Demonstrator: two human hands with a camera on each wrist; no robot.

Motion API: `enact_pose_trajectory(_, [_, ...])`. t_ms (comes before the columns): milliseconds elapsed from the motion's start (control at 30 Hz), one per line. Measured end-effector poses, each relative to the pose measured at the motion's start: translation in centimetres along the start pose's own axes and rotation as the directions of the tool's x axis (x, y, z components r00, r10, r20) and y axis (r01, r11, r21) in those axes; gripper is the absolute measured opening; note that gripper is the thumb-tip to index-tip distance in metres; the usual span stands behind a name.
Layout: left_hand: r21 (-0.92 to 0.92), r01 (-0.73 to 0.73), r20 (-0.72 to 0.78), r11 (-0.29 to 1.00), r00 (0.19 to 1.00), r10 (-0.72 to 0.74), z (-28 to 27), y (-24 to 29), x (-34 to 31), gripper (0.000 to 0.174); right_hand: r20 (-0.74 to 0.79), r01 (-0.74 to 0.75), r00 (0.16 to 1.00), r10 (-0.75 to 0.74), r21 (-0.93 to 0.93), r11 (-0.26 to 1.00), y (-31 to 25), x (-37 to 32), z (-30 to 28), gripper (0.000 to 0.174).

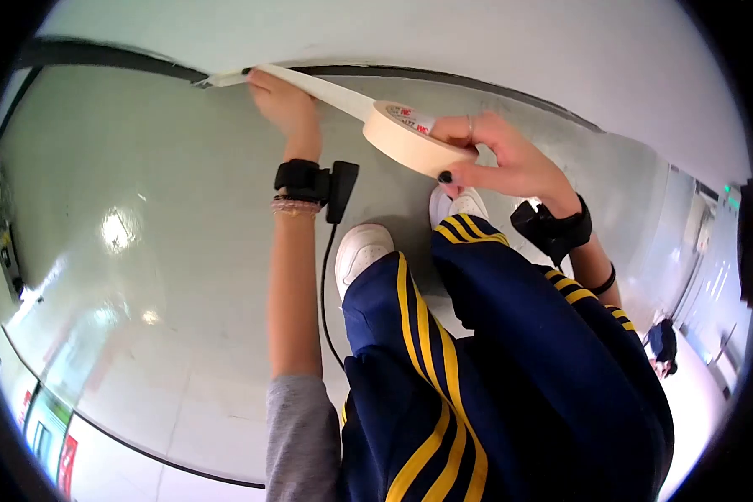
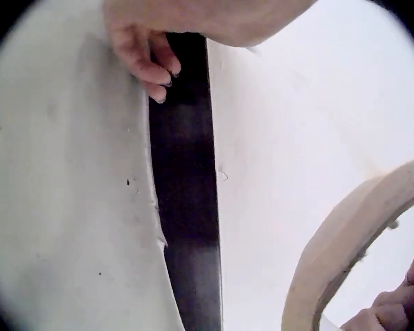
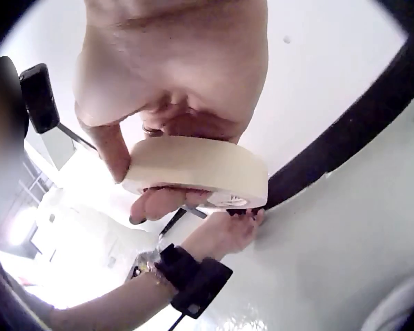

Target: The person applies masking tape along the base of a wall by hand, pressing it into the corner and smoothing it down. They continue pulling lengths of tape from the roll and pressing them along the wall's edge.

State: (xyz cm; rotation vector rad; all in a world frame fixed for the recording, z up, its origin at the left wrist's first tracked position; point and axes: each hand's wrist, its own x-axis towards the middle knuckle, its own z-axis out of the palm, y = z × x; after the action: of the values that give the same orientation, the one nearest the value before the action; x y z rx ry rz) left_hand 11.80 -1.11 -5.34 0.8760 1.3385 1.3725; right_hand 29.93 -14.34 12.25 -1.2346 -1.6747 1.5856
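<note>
My right hand grips a wide roll of cream masking tape, thumb on the outside and other fingers through its core. Printed marks show on the inner core. From the roll a pulled-out strip stretches left along the wall base to my left hand. The left fingers are bent and pinch the strip near its far end, right at the black baseboard. In the left wrist view, the roll's edge shows at lower right, while the strip is hidden. Both hands and the roll appear in the right wrist view.
A pale wall rises above the baseboard, meeting a glossy grey floor. My white shoes stand close behind the tape roll. A black cable hangs from the left wrist camera. Farther off at right is a person.
</note>
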Motion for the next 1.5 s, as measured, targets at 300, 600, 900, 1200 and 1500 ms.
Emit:
enact_pose_trajectory(300, [-0.049,0.473,-0.079,0.88,0.876,-0.476,-1.1,5.4,1.0,0.071,-0.156,-0.069,0.985,0.078,0.059,0.996,0.3,0.1,0.6,0.027])
enact_pose_trajectory(600, [-0.065,0.494,0.14,0.867,0.865,-0.482,-2.5,5.3,1.6,0.084,-0.26,-0.063,0.963,-0.069,-0.469,0.881,2.4,-0.1,2.8,0.028])
enact_pose_trajectory(900, [-0.052,0.572,0.026,0.819,0.82,-0.571,-2.7,5.6,2.1,0.093,-0.165,-0.07,0.986,-0.016,-0.5,0.863,0.9,-1.4,2.5,0.03])
enact_pose_trajectory(1200, [-0.056,0.379,-0.061,0.924,0.922,-0.382,-3.1,5.0,1.8,0.082,0.067,0.094,0.994,-0.085,-0.154,0.984,0.7,0.1,1.3,0.025])
enact_pose_trajectory(1500, [-0.099,0.515,-0.174,0.851,0.834,-0.524,-3.9,5.8,2.4,0.076,0.185,0.448,0.876,-0.446,0.031,0.893,2.7,2.1,1.8,0.037])
